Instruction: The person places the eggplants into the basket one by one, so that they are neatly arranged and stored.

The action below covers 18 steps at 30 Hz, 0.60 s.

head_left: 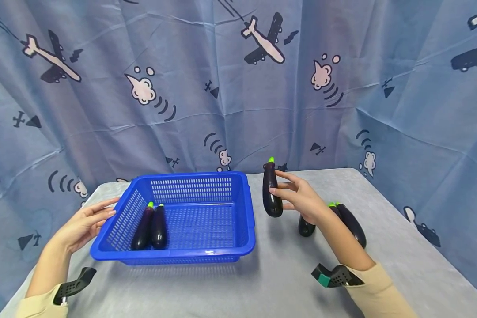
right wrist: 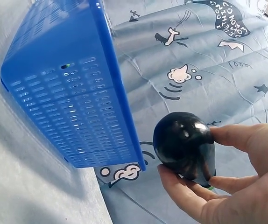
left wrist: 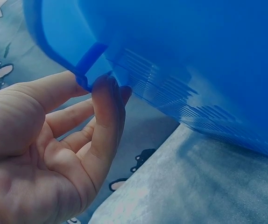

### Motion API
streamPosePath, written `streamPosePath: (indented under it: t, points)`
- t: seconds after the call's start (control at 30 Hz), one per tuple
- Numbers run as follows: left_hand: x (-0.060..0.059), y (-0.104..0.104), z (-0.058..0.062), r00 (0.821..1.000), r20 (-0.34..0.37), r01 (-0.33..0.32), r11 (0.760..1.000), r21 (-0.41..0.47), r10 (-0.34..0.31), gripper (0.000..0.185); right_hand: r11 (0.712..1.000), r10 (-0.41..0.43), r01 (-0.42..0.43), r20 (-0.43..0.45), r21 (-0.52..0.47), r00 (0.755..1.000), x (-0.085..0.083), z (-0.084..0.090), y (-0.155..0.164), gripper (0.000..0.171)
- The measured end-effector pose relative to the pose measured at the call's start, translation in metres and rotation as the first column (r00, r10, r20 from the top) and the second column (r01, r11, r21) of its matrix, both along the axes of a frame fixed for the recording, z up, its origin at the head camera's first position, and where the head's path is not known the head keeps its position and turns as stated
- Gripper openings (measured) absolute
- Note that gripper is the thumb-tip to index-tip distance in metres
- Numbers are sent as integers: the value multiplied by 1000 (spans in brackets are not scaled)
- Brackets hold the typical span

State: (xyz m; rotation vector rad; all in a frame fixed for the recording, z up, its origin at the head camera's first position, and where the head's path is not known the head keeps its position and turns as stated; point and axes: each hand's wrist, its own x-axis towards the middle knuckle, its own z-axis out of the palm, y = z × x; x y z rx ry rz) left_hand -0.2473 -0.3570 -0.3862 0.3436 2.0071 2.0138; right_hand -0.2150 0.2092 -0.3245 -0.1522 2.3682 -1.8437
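Note:
My right hand [head_left: 300, 196] grips a dark purple eggplant [head_left: 270, 190] with a green stem tip, thumb on one side and fingers on the other. It is upright above the table, just right of a blue plastic basket [head_left: 175, 255]; in the right wrist view its round, glossy bottom end [right wrist: 183, 142] faces the camera. At the basket's left side, my left hand [head_left: 81, 225] pinches the rim [left wrist: 82, 77] between thumb and fingers. Two eggplants, one [head_left: 144, 229] beside the other [head_left: 159, 227], lie along the left inside of the basket.
More eggplants [head_left: 351, 223] lie on the grey table [head_left: 278, 269] at the right, partly hidden behind my right forearm. A blue curtain [head_left: 191, 88] printed with airplanes hangs behind the table and along its sides.

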Motion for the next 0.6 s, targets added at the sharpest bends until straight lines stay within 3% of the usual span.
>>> streamPosePath:
  t: [0.6]
  points:
    - [2, 1, 3, 1000, 7, 24, 999, 36, -25, 43, 1000, 3, -3, -5, 10, 1000, -1, 7, -5, 76]
